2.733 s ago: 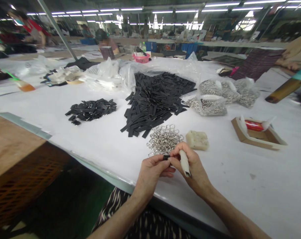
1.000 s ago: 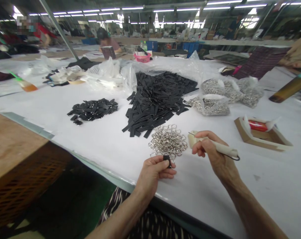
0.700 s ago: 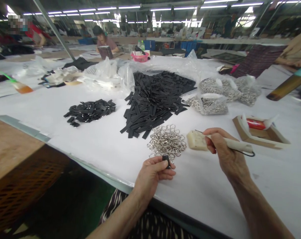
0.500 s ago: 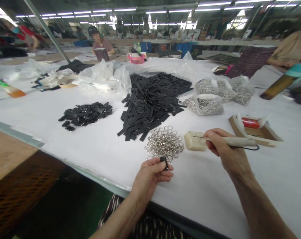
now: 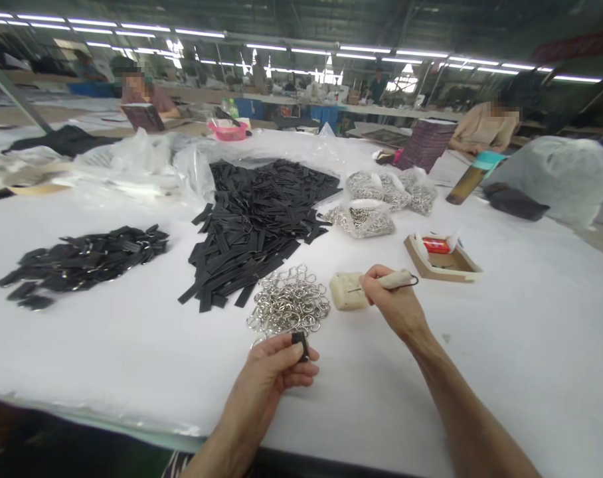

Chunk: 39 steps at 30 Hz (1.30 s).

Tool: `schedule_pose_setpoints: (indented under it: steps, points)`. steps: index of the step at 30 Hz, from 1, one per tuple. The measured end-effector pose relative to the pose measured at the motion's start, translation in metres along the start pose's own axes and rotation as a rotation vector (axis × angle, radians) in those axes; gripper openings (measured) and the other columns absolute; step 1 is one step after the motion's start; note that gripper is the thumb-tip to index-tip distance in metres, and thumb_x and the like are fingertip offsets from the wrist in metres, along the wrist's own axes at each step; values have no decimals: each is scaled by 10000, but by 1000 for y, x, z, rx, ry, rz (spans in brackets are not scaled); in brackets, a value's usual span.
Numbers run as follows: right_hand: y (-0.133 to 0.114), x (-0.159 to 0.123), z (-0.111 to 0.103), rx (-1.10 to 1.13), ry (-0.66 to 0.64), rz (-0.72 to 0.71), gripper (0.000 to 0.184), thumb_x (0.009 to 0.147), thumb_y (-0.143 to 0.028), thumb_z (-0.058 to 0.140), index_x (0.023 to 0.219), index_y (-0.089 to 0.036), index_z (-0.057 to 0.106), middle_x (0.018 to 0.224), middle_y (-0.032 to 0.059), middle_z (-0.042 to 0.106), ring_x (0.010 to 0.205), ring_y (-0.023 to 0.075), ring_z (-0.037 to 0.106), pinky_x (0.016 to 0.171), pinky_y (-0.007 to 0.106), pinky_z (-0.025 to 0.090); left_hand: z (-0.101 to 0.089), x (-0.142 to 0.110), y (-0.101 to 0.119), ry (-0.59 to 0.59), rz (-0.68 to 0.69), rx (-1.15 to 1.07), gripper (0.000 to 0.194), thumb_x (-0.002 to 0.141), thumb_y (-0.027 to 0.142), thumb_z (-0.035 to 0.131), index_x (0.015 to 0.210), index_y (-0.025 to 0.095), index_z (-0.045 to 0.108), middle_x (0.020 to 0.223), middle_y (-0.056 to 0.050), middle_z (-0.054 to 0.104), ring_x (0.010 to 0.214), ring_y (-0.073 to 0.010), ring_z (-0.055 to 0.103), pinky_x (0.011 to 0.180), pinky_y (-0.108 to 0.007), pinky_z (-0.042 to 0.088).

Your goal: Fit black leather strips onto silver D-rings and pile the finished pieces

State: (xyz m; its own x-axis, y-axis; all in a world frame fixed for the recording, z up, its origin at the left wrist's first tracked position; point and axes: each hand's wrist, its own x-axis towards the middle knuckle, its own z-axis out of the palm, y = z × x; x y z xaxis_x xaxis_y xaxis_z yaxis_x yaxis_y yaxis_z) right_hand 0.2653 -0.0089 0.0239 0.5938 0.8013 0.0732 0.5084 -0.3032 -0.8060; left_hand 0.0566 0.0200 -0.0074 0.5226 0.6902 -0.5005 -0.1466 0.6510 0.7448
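Note:
Between thumb and fingers, my left hand [image 5: 271, 372] pinches a small folded black strap piece [image 5: 299, 345]; any ring in it is mostly hidden. My right hand [image 5: 396, 309] grips a thin-tipped tool [image 5: 395, 279] like a pen. Its pale handle ends in a dark loop, and the metal tip lies over a yellowish wax-like block [image 5: 344, 300]; contact is hard to judge. Just beyond my left hand is a heap of silvery metal rings [image 5: 289, 302]. Behind it spreads a large pile of flat black strips [image 5: 254, 219]. Folded black pieces with metal glints [image 5: 87, 259] are heaped at the left.
Bags of metal rings [image 5: 366, 219] stand behind the block. To the right are a cardboard tray [image 5: 443, 272] with a red item, a bottle with a turquoise lid [image 5: 473, 179] and a big plastic bag [image 5: 565, 172]. Co-workers sit at the far side.
My right hand moved away from the left, turning the tool so its tip points left, now over the block. My left hand keeps the strap piece. The view has swung right.

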Motion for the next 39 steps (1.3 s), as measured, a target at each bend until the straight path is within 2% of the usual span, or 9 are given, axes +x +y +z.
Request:
schedule_pose_setpoints:
  steps: [13, 18, 21, 23, 26, 30, 39]
  points:
    - [11, 4, 15, -7, -16, 17, 231, 732, -353, 499, 563, -198, 465, 484, -58, 407, 498, 119, 372, 475, 235, 256, -3, 1, -3, 10, -16, 25, 206, 583, 229, 758, 680, 85, 646, 693, -76, 677, 523, -127, 614, 518, -216, 510]
    - [10, 2, 7, 12, -18, -9, 245, 749, -355, 507, 574, -190, 469, 504, -46, 427, 510, 116, 375, 475, 234, 265, -2, 0, -4, 9, 7, 49, 187, 618, 238, 729, 687, 87, 644, 704, -77, 676, 533, -126, 616, 534, -217, 511]
    - [7, -1, -1, 144, -21, -26, 244, 756, -346, 525, 582, -185, 469, 498, -40, 425, 501, 109, 358, 467, 229, 266, -2, -2, -5, -1, 45, 66, 154, 655, 224, 691, 705, 84, 649, 714, -78, 676, 542, -125, 618, 543, -218, 514]
    - [3, -5, -5, 307, -86, 1, 233, 749, -334, 544, 588, -185, 465, 492, -38, 429, 488, 101, 344, 449, 218, 256, -1, -4, -5, -4, 74, 73, 129, 679, 207, 661, 716, 84, 651, 714, -75, 675, 550, -125, 620, 551, -219, 516]
    - [-5, -14, -6, 544, -269, 51, 220, 729, -314, 566, 588, -182, 463, 466, -38, 426, 458, 86, 324, 416, 201, 213, 0, -5, -5, -1, 109, 86, 107, 707, 187, 623, 731, 85, 647, 716, -71, 672, 564, -126, 623, 569, -222, 519]
    - [-12, -26, 2, 678, -472, 61, 205, 726, -302, 573, 597, -177, 476, 442, -42, 436, 425, 73, 317, 401, 198, 177, 2, -7, -7, -8, 126, 125, 115, 720, 177, 600, 772, 84, 644, 749, -78, 674, 601, -138, 630, 600, -237, 523]
    - [-10, -29, 14, 648, -569, 33, 203, 749, -274, 553, 592, -168, 480, 440, -49, 442, 416, 63, 298, 395, 213, 154, 8, -11, -4, -6, 119, 185, 113, 694, 182, 608, 750, 96, 656, 729, -65, 675, 609, -143, 627, 616, -245, 516]
